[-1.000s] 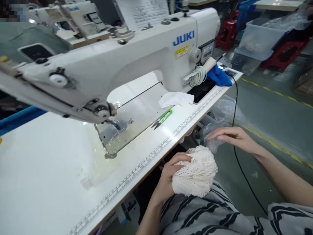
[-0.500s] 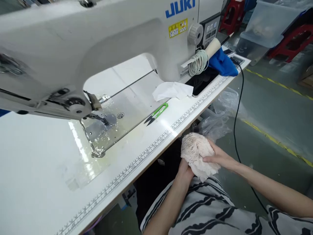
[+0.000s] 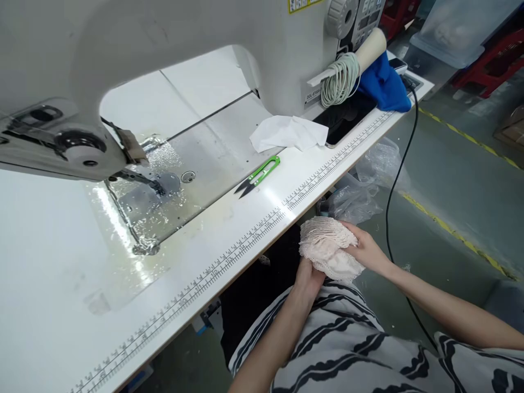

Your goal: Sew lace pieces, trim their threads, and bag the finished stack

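Observation:
A bundle of pale pink lace fabric (image 3: 329, 248), layered and gathered, is held over my lap, just off the table's front edge. My left hand (image 3: 309, 277) supports it from below and the left, its fingers mostly hidden under the cloth. On the right side my right hand (image 3: 362, 245) grips the bundle, with the fingertips tucked into the folds. Green thread snips (image 3: 258, 176) lie on the table beyond the bundle. Further left stands the presser foot (image 3: 158, 187) of the sewing machine (image 3: 270, 60).
A white cloth scrap (image 3: 289, 132) and a dark phone (image 3: 346, 120) lie by the machine base. Pale cord (image 3: 340, 82), a thread cone (image 3: 371, 48) and blue cloth (image 3: 382, 82) sit at the right end. A black cable (image 3: 395, 191) hangs down past clear plastic bags (image 3: 354, 203).
My view has shifted closer and lower over the table. The lace bundle stays in both hands, its layers now lying more evenly, and my right thumb has moved into the folds.

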### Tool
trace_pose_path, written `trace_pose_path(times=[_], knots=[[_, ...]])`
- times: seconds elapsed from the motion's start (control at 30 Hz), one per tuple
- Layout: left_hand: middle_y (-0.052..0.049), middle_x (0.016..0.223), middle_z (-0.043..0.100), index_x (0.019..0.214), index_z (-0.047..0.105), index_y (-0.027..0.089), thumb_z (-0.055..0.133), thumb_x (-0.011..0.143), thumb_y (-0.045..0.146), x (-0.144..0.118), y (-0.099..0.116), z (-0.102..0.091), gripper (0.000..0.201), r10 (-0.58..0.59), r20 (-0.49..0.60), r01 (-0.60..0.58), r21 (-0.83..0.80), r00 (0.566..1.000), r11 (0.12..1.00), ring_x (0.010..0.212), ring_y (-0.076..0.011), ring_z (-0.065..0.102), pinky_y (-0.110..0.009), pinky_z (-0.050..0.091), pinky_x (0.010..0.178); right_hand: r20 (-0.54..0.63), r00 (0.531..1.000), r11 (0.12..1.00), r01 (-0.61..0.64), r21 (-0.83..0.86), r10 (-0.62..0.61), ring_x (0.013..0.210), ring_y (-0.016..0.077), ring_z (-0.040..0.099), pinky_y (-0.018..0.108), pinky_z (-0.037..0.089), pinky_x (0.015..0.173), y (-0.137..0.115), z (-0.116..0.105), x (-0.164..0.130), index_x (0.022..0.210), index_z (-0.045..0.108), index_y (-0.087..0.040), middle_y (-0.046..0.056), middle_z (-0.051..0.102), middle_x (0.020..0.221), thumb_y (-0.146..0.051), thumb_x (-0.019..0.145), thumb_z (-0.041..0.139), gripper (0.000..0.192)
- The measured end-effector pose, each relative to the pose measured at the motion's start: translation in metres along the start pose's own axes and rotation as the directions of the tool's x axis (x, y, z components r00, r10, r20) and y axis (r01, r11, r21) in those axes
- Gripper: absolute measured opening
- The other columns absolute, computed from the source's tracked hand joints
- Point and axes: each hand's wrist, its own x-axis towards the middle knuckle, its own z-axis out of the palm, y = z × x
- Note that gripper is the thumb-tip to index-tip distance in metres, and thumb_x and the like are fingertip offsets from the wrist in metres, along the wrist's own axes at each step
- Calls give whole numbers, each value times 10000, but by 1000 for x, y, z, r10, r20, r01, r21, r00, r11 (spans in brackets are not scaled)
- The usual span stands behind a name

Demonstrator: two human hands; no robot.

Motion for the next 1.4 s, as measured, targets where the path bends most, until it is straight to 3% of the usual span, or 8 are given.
trace_pose_path(times=[0.23, 0.33, 0.47, 0.63, 0.8, 1.0, 1.2, 1.4], knots=[[-108, 1041, 714, 1069, 678, 114, 582, 833, 337, -6, 3, 4, 339, -1, 37, 4, -88, 999, 996, 985, -267, 663, -376, 505, 948, -22, 998, 988, 60, -144, -64, 1199, 290, 551, 454, 443, 1012, -8, 4, -7, 1328, 544, -257, 66, 581, 1334, -144, 754, 544, 585], [-109, 939, 710, 981, 688, 121, 463, 872, 344, -3, -4, 9, 335, -1, 20, 3, -133, 1000, 991, 968, -272, 664, -376, 509, 914, -31, 976, 940, 200, -278, -217, 1197, 286, 537, 451, 459, 980, -12, 10, -13, 1287, 578, -265, 57, 571, 1319, -76, 698, 515, 622], [-94, 807, 684, 881, 683, 136, 432, 868, 358, -1, -9, 10, 335, -40, -19, 35, -191, 999, 981, 882, -267, 663, -367, 521, 837, 1, 845, 747, 474, -465, -535, 1000, 252, 590, 393, 518, 775, -14, 18, -21, 1278, 587, -288, 57, 624, 1218, -1, 684, 445, 676], [-77, 749, 650, 798, 662, 124, 497, 841, 343, -3, -10, 5, 278, -82, 10, 82, -225, 997, 971, 690, -194, 626, -292, 510, 718, 160, 713, 517, 626, -584, -682, 880, 236, 586, 363, 487, 692, -20, 23, -27, 1288, 569, -287, 61, 653, 1185, 19, 730, 444, 648], [-104, 777, 653, 864, 673, 109, 489, 847, 411, -14, -2, 3, 355, -177, 76, 189, -192, 981, 963, 705, -225, 631, -331, 511, 722, 229, 625, 342, 655, -674, -746, 801, 210, 583, 335, 467, 649, -30, 23, -25, 1183, 618, -267, 73, 697, 1118, -13, 808, 499, 468], [-108, 960, 697, 1052, 675, 116, 590, 822, 441, -38, 16, 0, 408, -133, 318, 187, -147, 939, 971, 941, -262, 651, -363, 474, 927, 234, 615, 251, 597, -762, -753, 778, 185, 602, 327, 489, 657, -35, 18, -21, 1154, 650, -312, 30, 714, 1124, -94, 889, 513, 369], [-42, 713, 643, 862, 671, 92, 618, 851, 287, -41, 17, 5, 202, -312, 284, 319, 24, 907, 947, 620, -111, 604, -203, 472, 628, 404, 512, 103, 706, -701, -758, 839, 183, 629, 319, 489, 641, -30, 9, -24, 1153, 657, -307, 1, 720, 1130, -111, 886, 577, 342], [-23, 627, 593, 757, 646, 96, 620, 816, 220, -38, 13, 11, 140, -312, 268, 308, 58, 912, 950, 529, -83, 552, -184, 420, 534, 510, 572, 251, 786, -565, -642, 876, 174, 651, 316, 461, 622, -31, -8, -18, 1221, 622, -365, -28, 712, 1149, -145, 908, 553, 389]])
